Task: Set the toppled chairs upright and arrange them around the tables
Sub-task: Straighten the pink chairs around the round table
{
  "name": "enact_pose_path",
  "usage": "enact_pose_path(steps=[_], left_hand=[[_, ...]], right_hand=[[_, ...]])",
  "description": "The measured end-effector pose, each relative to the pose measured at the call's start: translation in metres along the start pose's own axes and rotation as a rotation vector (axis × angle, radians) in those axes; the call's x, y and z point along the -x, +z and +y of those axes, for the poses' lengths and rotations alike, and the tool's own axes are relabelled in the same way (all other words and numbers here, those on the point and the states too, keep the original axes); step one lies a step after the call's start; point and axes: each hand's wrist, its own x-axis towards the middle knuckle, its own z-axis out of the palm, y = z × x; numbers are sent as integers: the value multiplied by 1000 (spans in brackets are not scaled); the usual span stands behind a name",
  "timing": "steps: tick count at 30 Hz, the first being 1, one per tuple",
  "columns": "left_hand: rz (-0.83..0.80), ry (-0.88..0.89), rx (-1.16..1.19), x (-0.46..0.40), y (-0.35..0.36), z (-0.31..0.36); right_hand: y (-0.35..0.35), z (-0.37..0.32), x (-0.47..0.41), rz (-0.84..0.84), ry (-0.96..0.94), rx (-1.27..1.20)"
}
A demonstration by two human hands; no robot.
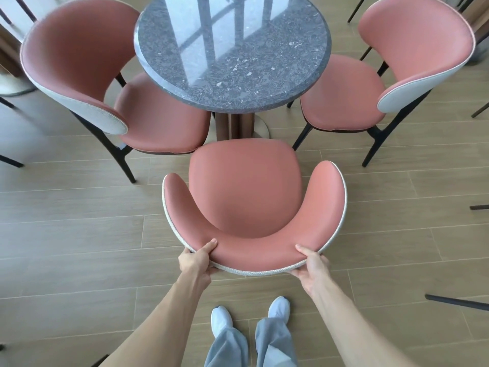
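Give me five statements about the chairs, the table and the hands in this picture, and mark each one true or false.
1. Both hands grip the curved backrest of the nearest pink upholstered chair. True: the left hand and the right hand hold its rim.
2. The nearest pink chair lies toppled on its side. False: it stands upright, seat facing up.
3. The round grey speckled stone table has a square top. False: the top is round.
4. Three pink chairs stand at the table. True: the left pink chair and the right pink chair flank it.
5. The nearest chair's seat is pushed fully under the tabletop. False: the whole seat shows, clear of the table edge.
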Motion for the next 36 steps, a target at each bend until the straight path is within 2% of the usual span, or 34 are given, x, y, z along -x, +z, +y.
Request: enact_pose_path(steps=[18, 25, 27, 29, 31, 34, 36], left_hand=[[-4, 86, -33, -20, 3, 20], [-107, 39, -118, -10, 3, 28], [-36, 43, -174, -4, 7, 35], [150, 132, -314, 14, 12, 53], [263, 346, -440, 43, 21, 82], [78, 773, -584, 105, 56, 131], [-119, 896, -497, 152, 88, 155]], right_hand=[[31, -4, 1, 22, -8, -36], [25, -6, 5, -102, 42, 81], [26, -5, 11, -95, 56, 104], [26, -9, 23, 10, -12, 171], [26, -28, 35, 131, -174, 255], [24, -86, 63, 107, -377, 214], [24, -134, 82, 22, -479, 156]])
